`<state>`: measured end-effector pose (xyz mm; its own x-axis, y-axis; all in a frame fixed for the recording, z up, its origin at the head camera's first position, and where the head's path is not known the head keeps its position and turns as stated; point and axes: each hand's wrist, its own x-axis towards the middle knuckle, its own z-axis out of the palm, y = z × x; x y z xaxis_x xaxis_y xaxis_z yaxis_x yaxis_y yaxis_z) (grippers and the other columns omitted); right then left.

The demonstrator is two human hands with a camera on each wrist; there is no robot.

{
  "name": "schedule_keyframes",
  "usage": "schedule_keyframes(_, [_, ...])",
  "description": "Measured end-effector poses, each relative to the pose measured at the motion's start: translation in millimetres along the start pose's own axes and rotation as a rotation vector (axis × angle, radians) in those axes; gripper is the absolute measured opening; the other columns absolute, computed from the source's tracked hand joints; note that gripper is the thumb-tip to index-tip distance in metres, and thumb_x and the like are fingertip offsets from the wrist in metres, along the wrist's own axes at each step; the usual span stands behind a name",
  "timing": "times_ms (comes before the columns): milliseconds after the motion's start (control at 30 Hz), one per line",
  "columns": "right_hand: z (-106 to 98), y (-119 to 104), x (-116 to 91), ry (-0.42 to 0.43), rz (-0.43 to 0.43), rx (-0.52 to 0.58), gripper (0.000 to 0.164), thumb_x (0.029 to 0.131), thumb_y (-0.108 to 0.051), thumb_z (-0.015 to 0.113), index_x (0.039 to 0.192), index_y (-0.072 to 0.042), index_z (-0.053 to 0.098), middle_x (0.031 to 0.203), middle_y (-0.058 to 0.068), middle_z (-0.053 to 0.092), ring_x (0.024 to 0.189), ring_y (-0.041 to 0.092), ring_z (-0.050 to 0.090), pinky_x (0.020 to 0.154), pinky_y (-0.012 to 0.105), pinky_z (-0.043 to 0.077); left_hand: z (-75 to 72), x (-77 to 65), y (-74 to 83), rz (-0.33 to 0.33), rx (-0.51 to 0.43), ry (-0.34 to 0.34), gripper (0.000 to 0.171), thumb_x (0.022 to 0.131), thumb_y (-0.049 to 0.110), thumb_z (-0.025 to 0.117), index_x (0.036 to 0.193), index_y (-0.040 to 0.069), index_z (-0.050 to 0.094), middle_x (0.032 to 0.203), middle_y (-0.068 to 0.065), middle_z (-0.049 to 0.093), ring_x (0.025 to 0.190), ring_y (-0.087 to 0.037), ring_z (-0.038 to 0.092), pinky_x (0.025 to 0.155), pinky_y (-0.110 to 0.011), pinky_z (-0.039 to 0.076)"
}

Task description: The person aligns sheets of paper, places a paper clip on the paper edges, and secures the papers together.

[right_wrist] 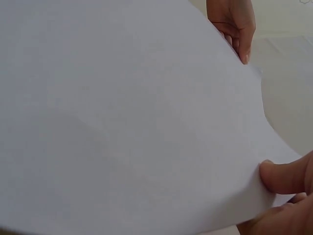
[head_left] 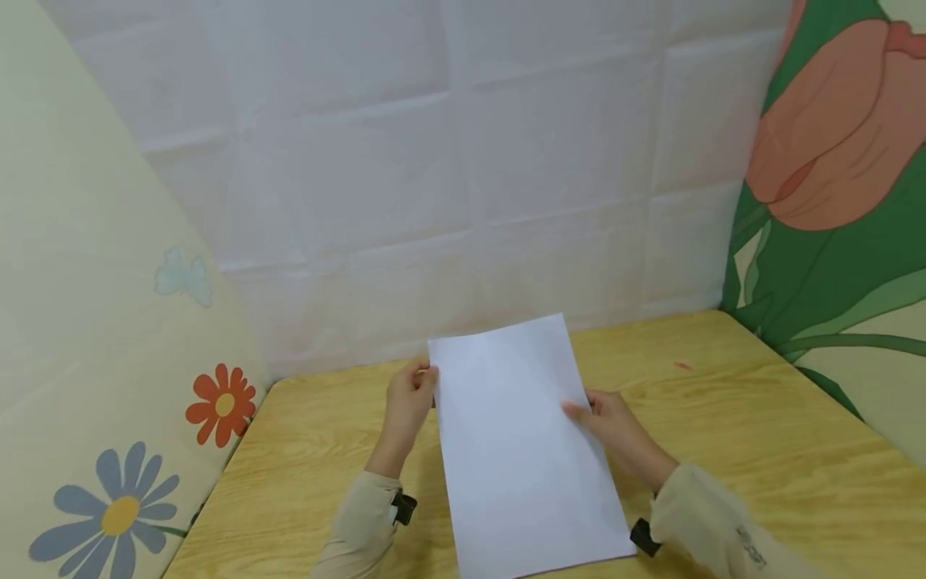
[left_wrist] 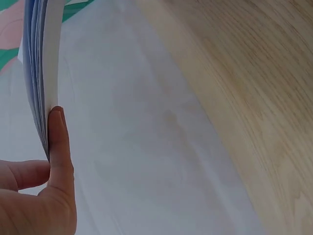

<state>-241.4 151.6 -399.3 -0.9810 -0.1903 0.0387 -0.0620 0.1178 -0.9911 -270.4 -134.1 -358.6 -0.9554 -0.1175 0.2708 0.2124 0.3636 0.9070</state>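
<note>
A stack of white paper sheets is held above a wooden table, tilted toward me. My left hand grips its left edge near the far corner; the left wrist view shows the thumb pressed against the edge of the paper stack. My right hand pinches the right edge midway, thumb on top. In the right wrist view the paper fills the frame, my right thumb lies on it, and the left hand shows at the far edge.
A white creased backdrop stands behind the table. A cream panel with flower prints closes the left side, and a green and orange tulip panel closes the right. Bare wood lies around the paper.
</note>
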Motion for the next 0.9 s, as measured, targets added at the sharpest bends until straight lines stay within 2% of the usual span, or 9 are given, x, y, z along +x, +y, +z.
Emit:
schedule_keyframes(167, [0,2,-1,0.004,0.004,-0.012,0.045,0.097,-0.02,0.059,0.122,0.018,0.052,0.094,0.016,0.069,0.078,0.017,0.063,0.067,0.032,0.053,-0.2,-1.1,0.2,-0.003,-0.021,0.07,0.014,0.092,0.003,0.062,0.1,-0.005,0.068,0.076,-0.012,0.067,0.06,-0.011,0.056,0.054,-0.021,0.048])
schedule_keyframes(333, [-4,4,1,-0.001,0.02,-0.036,0.046,0.097,-0.022,0.058,0.123,0.016,0.052,0.099,0.017,0.068,0.082,0.018,0.063,0.07,0.032,0.053,2.5,-2.0,-0.4,-0.033,-0.096,0.099,0.018,0.091,0.002,0.063,0.103,-0.009,0.069,0.088,-0.021,0.07,0.062,-0.01,0.061,0.058,-0.022,0.053])
schedule_keyframes(567, [-10,6,5,-0.028,0.015,-0.167,0.046,0.096,-0.022,0.06,0.121,0.017,0.053,0.101,0.019,0.068,0.083,0.019,0.063,0.069,0.033,0.052,5.5,-6.5,-2.0,-0.023,-0.13,0.127,0.018,0.091,-0.001,0.063,0.103,-0.012,0.068,0.087,-0.023,0.069,0.062,-0.01,0.061,0.059,-0.023,0.054])
schedule_keyframes(667, [-17,12,9,-0.054,-0.016,-0.235,0.033,0.095,-0.02,0.061,0.104,0.012,0.059,0.08,0.009,0.064,0.074,0.016,0.057,0.065,0.031,0.05,6.1,-7.5,-2.2,-0.014,-0.132,0.13,0.018,0.091,0.0,0.063,0.103,-0.012,0.068,0.087,-0.022,0.069,0.063,-0.01,0.061,0.059,-0.021,0.053])
schedule_keyframes(800, [-30,19,14,-0.102,-0.042,-0.244,0.023,0.095,-0.014,0.061,0.094,0.008,0.058,0.075,0.005,0.061,0.071,0.016,0.057,0.066,0.032,0.053,7.2,-8.6,-3.4,-0.009,-0.141,0.142,0.018,0.09,0.0,0.064,0.103,-0.012,0.068,0.087,-0.023,0.069,0.064,-0.01,0.061,0.058,-0.02,0.053])
schedule_keyframes(900, [-42,20,16,-0.125,-0.052,-0.219,0.027,0.096,-0.009,0.059,0.107,0.015,0.058,0.091,0.015,0.068,0.077,0.022,0.065,0.071,0.035,0.056,8.8,-8.7,-4.2,-0.001,-0.146,0.159,0.017,0.089,-0.002,0.064,0.101,-0.012,0.069,0.086,-0.022,0.069,0.063,-0.01,0.061,0.057,-0.02,0.053])
